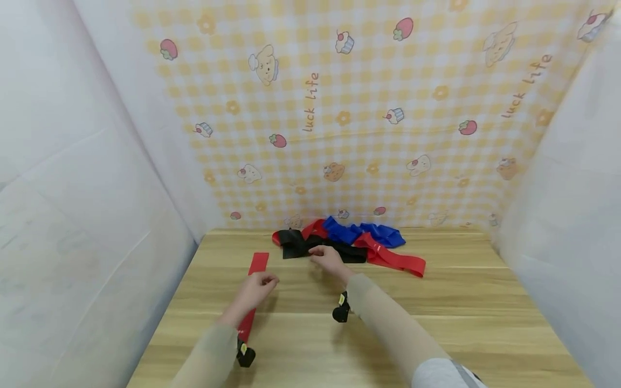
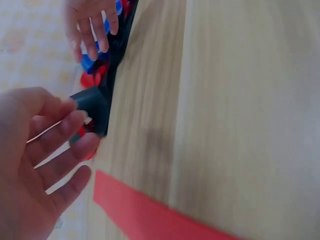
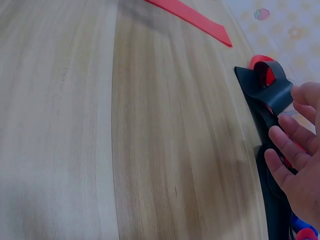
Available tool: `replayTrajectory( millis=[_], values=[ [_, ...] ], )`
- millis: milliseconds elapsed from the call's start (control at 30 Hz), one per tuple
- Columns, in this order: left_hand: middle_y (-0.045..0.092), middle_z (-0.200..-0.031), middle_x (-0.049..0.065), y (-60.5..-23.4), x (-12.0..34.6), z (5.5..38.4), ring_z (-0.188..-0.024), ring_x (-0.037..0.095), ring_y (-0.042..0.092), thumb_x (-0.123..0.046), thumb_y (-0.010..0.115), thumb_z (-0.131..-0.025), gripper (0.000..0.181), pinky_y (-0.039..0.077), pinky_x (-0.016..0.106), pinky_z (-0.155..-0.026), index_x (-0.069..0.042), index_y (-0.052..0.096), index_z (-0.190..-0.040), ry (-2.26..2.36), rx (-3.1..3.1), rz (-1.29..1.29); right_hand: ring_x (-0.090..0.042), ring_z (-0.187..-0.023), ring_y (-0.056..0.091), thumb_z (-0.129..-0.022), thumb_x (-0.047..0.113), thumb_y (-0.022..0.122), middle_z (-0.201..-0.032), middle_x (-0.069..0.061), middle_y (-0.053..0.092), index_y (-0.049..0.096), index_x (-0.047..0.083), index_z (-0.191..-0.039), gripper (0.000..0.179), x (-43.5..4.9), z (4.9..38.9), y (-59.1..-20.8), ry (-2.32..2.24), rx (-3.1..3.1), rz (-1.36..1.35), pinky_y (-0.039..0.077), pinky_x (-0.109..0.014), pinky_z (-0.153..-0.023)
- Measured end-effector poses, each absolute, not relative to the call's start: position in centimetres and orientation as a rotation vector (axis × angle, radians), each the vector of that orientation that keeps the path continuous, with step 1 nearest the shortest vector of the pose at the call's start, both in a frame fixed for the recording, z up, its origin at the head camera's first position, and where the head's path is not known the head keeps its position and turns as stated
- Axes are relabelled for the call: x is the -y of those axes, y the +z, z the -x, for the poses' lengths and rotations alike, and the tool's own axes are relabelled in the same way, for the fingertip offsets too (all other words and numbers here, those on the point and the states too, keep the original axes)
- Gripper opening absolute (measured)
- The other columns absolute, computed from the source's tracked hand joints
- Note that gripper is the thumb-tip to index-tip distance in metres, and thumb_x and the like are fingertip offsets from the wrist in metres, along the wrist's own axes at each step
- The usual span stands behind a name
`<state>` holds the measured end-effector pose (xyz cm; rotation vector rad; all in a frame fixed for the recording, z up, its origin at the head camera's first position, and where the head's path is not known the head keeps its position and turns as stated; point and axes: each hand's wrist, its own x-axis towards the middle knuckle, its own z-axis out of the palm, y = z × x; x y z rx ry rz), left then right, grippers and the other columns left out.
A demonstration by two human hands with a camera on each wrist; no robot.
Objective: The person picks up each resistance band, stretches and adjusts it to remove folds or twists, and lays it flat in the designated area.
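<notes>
My left hand (image 1: 257, 288) hovers over a flat red band (image 1: 259, 262) that lies straightened on the left of the table. In the left wrist view its fingers (image 2: 65, 165) are spread and loosely bent, with nothing in them. A black band (image 1: 297, 245) lies crumpled at the back, one end looped over, as the right wrist view shows. Close in front of it is my right hand (image 1: 331, 261), its fingers (image 3: 287, 145) relaxed and apart, holding nothing. Mixed with the black band are a blue band (image 1: 383, 235) and another red band (image 1: 402, 262).
The wooden table (image 1: 301, 345) ends at a checked cloth (image 1: 359, 145) hung behind the bands. White sheets (image 1: 87, 215) wall in both sides. Small black cameras are strapped at both wrists.
</notes>
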<state>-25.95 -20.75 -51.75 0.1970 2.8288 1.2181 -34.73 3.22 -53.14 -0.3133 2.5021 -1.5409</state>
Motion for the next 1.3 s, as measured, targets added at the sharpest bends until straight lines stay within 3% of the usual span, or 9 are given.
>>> replayTrajectory(
  millis=[167,333,700,1000,1167,1300],
  values=[
    [0.069,-0.102,0.005,-52.4,19.2,28.5,-0.088,0.019,0.061,-0.014,0.061,-0.093,0.022,0.051,0.04,-0.079,-0.004,0.071,-0.11,1.232,-2.871,-0.15,-0.028,-0.105,0.059,-0.092,0.007,0.062,-0.115,-0.015,0.065,0.062,-0.003,-0.123,0.032,-3.9,34.9,-53.9,-1.594,-2.46,0.25,0.049,-0.042,-0.089],
    [0.063,-0.119,0.015,-53.9,19.2,30.3,-0.109,0.031,0.059,-0.014,0.058,-0.093,0.032,0.047,0.05,-0.091,-0.002,0.065,-0.121,1.157,-2.884,-0.101,-0.03,-0.107,0.059,-0.094,0.007,0.06,-0.118,-0.018,0.064,0.06,-0.002,-0.127,0.034,-3.6,34.6,-54.2,-1.608,-2.42,0.228,0.049,-0.042,-0.09],
    [0.033,-0.147,0.03,-55.4,19.1,32.2,-0.134,0.049,0.025,-0.03,0.053,-0.096,0.053,0.026,0.07,-0.099,-0.008,0.046,-0.144,0.775,-2.935,-0.061,-0.023,-0.093,0.062,-0.091,0.009,0.064,-0.107,-0.011,0.067,0.064,-0.001,-0.121,0.032,-2.1,34.0,-54.3,-1.594,-2.423,0.215,0.051,-0.035,-0.078],
    [0.025,-0.153,0.028,-55.9,17.5,33.4,-0.139,0.05,0.015,-0.037,0.05,-0.098,0.057,0.018,0.072,-0.102,-0.005,0.044,-0.145,0.716,-2.843,-0.092,-0.02,-0.086,0.063,-0.091,0.011,0.066,-0.107,-0.011,0.067,0.066,-0.002,-0.117,0.029,-2.8,34.4,-55.0,-1.673,-2.405,0.158,0.051,-0.03,-0.071],
    [0.031,-0.152,0.022,-55.6,16.3,34.4,-0.138,0.047,0.018,-0.033,0.05,-0.098,0.054,0.018,0.068,-0.105,0.0,0.048,-0.14,0.876,-2.816,-0.052,-0.024,-0.085,0.066,-0.091,0.01,0.065,-0.105,-0.012,0.069,0.066,-0.005,-0.116,0.029,-3.4,34.9,-55.2,-1.74,-2.37,0.119,0.053,-0.032,-0.075],
    [0.04,-0.144,0.026,-55.2,16.0,34.9,-0.134,0.047,0.03,-0.025,0.049,-0.1,0.046,0.022,0.059,-0.109,0.008,0.054,-0.131,1.068,-2.8,-0.068,-0.024,-0.086,0.068,-0.091,0.01,0.065,-0.103,-0.012,0.069,0.067,-0.005,-0.114,0.028,-3.2,35.1,-55.3,-1.762,-2.355,0.096,0.054,-0.033,-0.076]
  ],
)
